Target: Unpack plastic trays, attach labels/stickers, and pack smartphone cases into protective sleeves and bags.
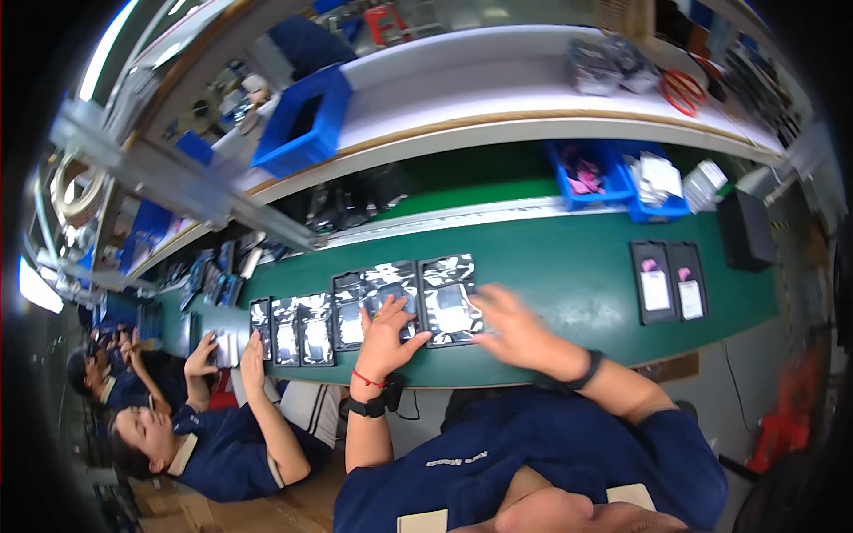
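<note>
A row of black trays with shiny, clear film over them lies on the green bench in front of me. My left hand [387,336] rests with its fingers spread on a film-covered tray [391,275] near the row's right end. My right hand [515,330], slightly blurred, is at the right edge of the end tray [449,306]. Its thumb and fingers are apart; whether they press on that edge is unclear. Under the film of the end tray a pale rectangular shape shows through. Further left lie more wrapped trays [316,329].
Two black trays [655,282] with white cards and pink pieces lie at right. Blue bins [586,197] stand behind, below a shelf [480,75] carrying another blue bin [306,120]. At left, a co-worker's hands [253,360] are beside the row. A black box [745,229] stands far right.
</note>
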`<act>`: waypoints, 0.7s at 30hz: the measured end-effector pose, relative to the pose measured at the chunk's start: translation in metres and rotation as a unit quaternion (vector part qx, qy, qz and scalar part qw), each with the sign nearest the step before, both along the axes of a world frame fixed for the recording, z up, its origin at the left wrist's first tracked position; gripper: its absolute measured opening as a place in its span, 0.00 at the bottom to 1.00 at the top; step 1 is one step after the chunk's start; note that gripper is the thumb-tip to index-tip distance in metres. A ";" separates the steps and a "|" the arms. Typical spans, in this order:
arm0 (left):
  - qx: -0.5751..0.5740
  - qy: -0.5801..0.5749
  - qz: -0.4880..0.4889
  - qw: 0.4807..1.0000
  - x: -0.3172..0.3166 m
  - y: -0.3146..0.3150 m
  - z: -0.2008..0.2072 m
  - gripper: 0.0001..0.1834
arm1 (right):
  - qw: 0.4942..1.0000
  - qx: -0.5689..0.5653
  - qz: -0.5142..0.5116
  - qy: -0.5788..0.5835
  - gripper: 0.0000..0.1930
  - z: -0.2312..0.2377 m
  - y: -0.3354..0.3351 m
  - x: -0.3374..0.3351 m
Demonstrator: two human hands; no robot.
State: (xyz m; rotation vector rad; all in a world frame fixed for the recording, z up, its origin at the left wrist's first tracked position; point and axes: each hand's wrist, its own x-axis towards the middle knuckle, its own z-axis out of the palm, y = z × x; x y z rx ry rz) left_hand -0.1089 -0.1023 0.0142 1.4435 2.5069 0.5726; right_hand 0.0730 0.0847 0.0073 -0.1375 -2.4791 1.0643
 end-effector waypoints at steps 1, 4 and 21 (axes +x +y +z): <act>0.004 0.016 0.005 1.000 -0.003 0.002 0.000 0.23 | 0.996 0.059 -0.065 -0.021 0.26 0.008 0.021 0.018; 0.032 0.020 0.012 0.999 -0.026 -0.010 0.018 0.24 | 0.966 0.146 -0.211 -0.044 0.24 0.030 0.094 0.088; -0.029 -0.051 0.378 0.924 -0.287 0.119 -0.018 0.33 | 0.882 0.154 -0.231 -0.380 0.41 0.027 0.063 0.076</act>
